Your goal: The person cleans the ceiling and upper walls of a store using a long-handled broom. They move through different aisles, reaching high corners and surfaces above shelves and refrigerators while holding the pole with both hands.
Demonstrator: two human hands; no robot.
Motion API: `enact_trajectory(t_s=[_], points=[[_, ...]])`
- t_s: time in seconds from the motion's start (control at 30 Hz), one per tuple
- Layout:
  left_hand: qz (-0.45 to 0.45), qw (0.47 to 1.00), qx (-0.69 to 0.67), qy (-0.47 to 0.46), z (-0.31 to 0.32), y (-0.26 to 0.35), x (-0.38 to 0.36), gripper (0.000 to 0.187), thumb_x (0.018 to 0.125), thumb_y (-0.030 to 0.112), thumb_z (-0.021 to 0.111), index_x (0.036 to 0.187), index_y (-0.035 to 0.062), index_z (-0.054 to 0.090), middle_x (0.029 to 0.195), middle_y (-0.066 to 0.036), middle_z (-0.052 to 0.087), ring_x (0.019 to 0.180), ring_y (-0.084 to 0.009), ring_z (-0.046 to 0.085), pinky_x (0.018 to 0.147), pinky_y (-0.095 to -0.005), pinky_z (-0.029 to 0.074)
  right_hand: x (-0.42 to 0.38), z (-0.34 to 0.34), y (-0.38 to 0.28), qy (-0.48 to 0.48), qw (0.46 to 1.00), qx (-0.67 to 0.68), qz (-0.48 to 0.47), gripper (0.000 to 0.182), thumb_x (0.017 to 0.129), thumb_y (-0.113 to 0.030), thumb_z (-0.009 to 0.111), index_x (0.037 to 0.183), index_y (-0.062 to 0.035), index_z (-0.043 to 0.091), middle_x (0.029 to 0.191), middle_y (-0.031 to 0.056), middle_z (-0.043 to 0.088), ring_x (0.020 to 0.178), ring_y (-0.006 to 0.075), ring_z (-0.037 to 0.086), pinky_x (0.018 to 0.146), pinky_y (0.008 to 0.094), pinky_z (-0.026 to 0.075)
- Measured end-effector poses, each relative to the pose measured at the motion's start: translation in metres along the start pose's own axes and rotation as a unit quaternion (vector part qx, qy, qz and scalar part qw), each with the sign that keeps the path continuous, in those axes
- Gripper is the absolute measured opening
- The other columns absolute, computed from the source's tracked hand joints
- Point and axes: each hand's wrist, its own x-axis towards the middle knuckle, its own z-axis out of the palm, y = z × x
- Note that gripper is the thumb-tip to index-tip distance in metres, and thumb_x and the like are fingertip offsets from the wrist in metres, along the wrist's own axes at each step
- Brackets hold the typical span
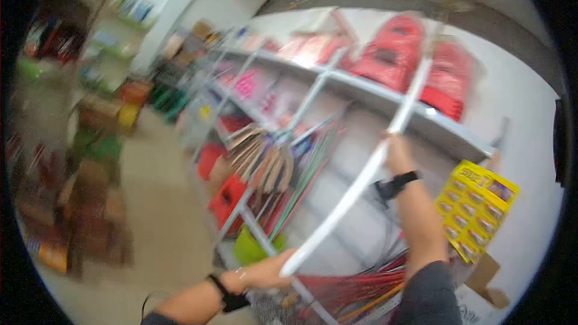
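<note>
A long white pole (pixel 346 198) slants from the lower middle up toward the ceiling, with a blurred brownish part at its far top end. My left hand (pixel 265 271) is closed around the pole's lower end. Higher up, my right hand (pixel 397 153) grips the same pole with its arm stretched forward. Behind the pole stands a grey metal shelf rack (pixel 319 87). Near the pole's upper part, red plastic-wrapped packs (pixel 391 51) sit on the top shelf.
Several brooms (pixel 262 159) and thin sticks lean against the rack. A yellow card of small packs (pixel 478 207) hangs at right. Red bundled rods (pixel 361 289) lie low in front. Blurred stocked shelves (pixel 78 72) line the left, beside the aisle floor (pixel 153 204).
</note>
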Motion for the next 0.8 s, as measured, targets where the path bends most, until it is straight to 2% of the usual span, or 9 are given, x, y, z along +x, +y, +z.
enact_trajectory(t_s=[0.03, 0.07, 0.1, 0.2, 0.3, 0.37, 0.43, 0.67, 0.8], points=[[0.028, 0.999, -0.003, 0.025, -0.004, 0.001, -0.008, 0.072, 0.066, 0.018, 0.059, 0.127, 0.0059, 0.022, 0.105, -0.015, 0.050, 0.092, -0.0217, 0.051, 0.078, -0.0326, 0.041, -0.008, 0.020, 0.002, 0.036, 0.998, 0.021, 0.044, 0.014, 0.075, -0.017, 0.051, 0.076, -0.0041, 0.047, 0.055, 0.0063, 0.043, 0.044, 0.0208, 0.046, 0.040, 0.0336, 0.040], [0.001, 0.999, 0.038, 0.020, -0.009, -0.011, -0.007, 0.073, 0.066, 0.018, 0.060, 0.127, 0.0062, 0.022, 0.102, -0.015, 0.051, 0.089, -0.0227, 0.052, 0.076, -0.0327, 0.042, -0.001, 0.026, 0.013, 0.045, 0.997, 0.066, 0.024, 0.013, 0.074, -0.013, 0.050, 0.077, -0.0020, 0.044, 0.055, 0.0087, 0.043, 0.042, 0.0220, 0.046, 0.037, 0.0357, 0.041], [-0.035, 0.996, 0.075, 0.027, -0.013, -0.026, -0.008, 0.073, 0.066, 0.018, 0.060, 0.127, 0.0064, 0.022, 0.099, -0.016, 0.052, 0.086, -0.0237, 0.054, 0.074, -0.0328, 0.043, -0.006, 0.038, 0.012, 0.057, 0.993, 0.084, 0.051, 0.014, 0.073, -0.008, 0.049, 0.081, 0.0007, 0.041, 0.054, 0.0102, 0.042, 0.041, 0.0224, 0.045, 0.036, 0.0368, 0.041], [-0.060, 0.993, 0.090, 0.056, -0.020, -0.054, -0.022, 0.068, 0.066, 0.017, 0.062, 0.123, 0.0046, 0.027, 0.102, -0.014, 0.049, 0.090, -0.0207, 0.050, 0.077, -0.0331, 0.042, -0.021, 0.065, 0.024, 0.068, 0.991, 0.105, 0.051, 0.016, 0.072, -0.005, 0.049, 0.081, 0.0020, 0.038, 0.054, 0.0105, 0.042, 0.040, 0.0227, 0.045, 0.035, 0.0362, 0.041], [-0.008, 0.990, 0.031, 0.137, -0.022, -0.047, -0.048, 0.061, 0.071, 0.010, 0.057, 0.125, 0.0049, 0.028, 0.112, -0.015, 0.046, 0.103, -0.0245, 0.043, 0.089, -0.0333, 0.034, -0.039, 0.098, 0.030, 0.055, 0.993, 0.098, 0.040, 0.023, 0.071, -0.007, 0.050, 0.086, -0.0007, 0.034, 0.054, 0.0101, 0.042, 0.041, 0.0223, 0.046, 0.034, 0.0362, 0.041], [-0.040, 0.986, 0.021, 0.162, -0.027, -0.074, -0.055, 0.063, 0.067, 0.008, 0.060, 0.123, 0.0052, 0.031, 0.112, -0.013, 0.047, 0.105, -0.0233, 0.042, 0.089, -0.0334, 0.034, -0.051, 0.121, 0.021, 0.106, 0.988, 0.102, 0.050, 0.021, 0.071, -0.006, 0.050, 0.085, -0.0003, 0.035, 0.056, 0.0101, 0.042, 0.041, 0.0217, 0.046, 0.034, 0.0353, 0.041], [-0.079, 0.979, 0.033, 0.187, -0.033, -0.078, -0.069, 0.063, 0.065, 0.008, 0.061, 0.122, 0.0050, 0.033, 0.112, -0.013, 0.047, 0.105, -0.0229, 0.043, 0.089, -0.0335, 0.034, -0.051, 0.135, 0.029, 0.063, 0.991, 0.108, 0.045, 0.030, 0.071, -0.008, 0.051, 0.092, -0.0005, 0.032, 0.060, 0.0112, 0.046, 0.040, 0.0207, 0.050, 0.032, 0.0343, 0.042], [-0.128, 0.955, 0.025, 0.268, -0.043, -0.067, -0.120, 0.053, 0.065, 0.007, 0.060, 0.114, 0.0020, 0.041, 0.100, -0.015, 0.054, 0.094, -0.0239, 0.051, 0.082, -0.0329, 0.040, -0.077, 0.201, 0.050, 0.022, 0.989, 0.126, 0.075, 0.028, 0.071, -0.009, 0.052, 0.090, -0.0010, 0.033, 0.061, 0.0113, 0.047, 0.042, 0.0198, 0.049, 0.034, 0.0341, 0.043], [-0.144, 0.945, 0.049, 0.289, -0.044, -0.067, -0.139, 0.051, 0.066, 0.007, 0.060, 0.114, 0.0029, 0.042, 0.096, -0.015, 0.056, 0.091, -0.0243, 0.053, 0.080, -0.0335, 0.041, -0.084, 0.224, 0.059, -0.007, 0.991, 0.101, 0.089, 0.019, 0.071, -0.008, 0.050, 0.082, -0.0008, 0.036, 0.057, 0.0090, 0.043, 0.042, 0.0198, 0.049, 0.036, 0.0333, 0.044]])
